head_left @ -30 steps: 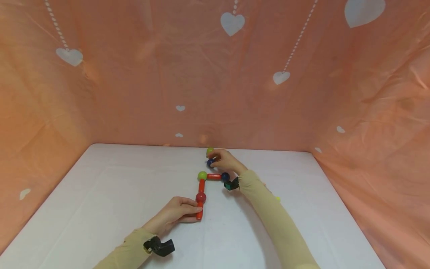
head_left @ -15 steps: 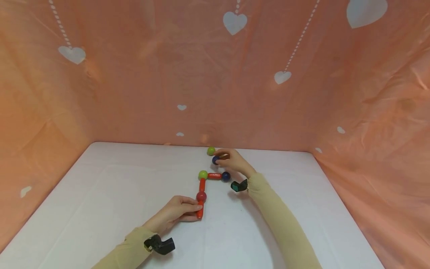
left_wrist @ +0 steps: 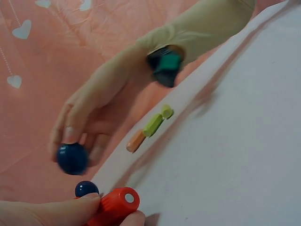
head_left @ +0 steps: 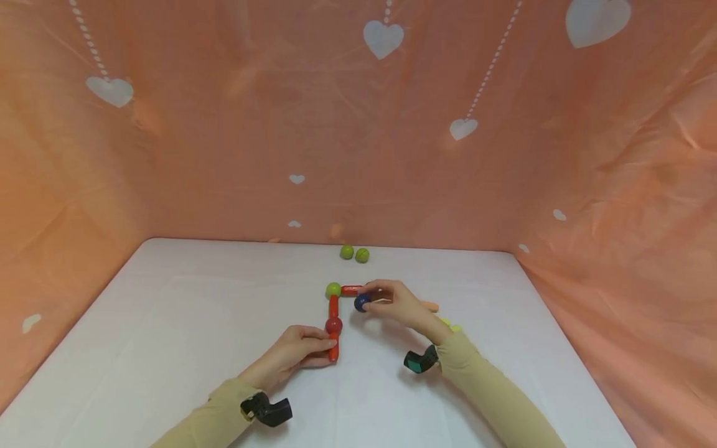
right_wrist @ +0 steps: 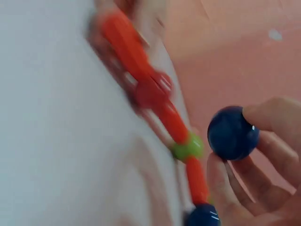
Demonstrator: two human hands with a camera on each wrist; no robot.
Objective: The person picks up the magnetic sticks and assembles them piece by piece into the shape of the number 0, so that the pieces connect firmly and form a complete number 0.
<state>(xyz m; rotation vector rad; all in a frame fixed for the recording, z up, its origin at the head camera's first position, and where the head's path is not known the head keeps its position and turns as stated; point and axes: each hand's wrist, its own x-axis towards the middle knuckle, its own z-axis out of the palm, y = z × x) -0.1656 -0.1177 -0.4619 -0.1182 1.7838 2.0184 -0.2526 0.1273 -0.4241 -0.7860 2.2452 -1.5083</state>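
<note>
My left hand (head_left: pixel 294 351) grips the near red rod (head_left: pixel 333 350) of a joined chain, its silver end disc showing in the left wrist view. Beyond this rod come a red ball (head_left: pixel 333 325), another red rod (head_left: pixel 333 306) and a green ball (head_left: pixel 333 290). From there a third red rod (head_left: pixel 351 290) turns right to a dark blue ball (right_wrist: pixel 203 216), hidden behind my fingers in the head view. Above the table, my right hand (head_left: pixel 400 305) pinches a loose blue ball (right_wrist: pixel 233 133) between thumb and fingertips, apart from the chain.
Two green balls (head_left: pixel 355 254) lie close together near the table's back edge. Right of the chain, partly behind my right arm, are an orange rod (left_wrist: pixel 136 141) and yellow-green rods (left_wrist: pixel 153 125). Pink cloth with white hearts encloses the white table (head_left: pixel 224 286).
My right hand has brought the pinched blue ball from the back of the table toward me, uncovering a second green ball. The left hand keeps its grip on the rod.
</note>
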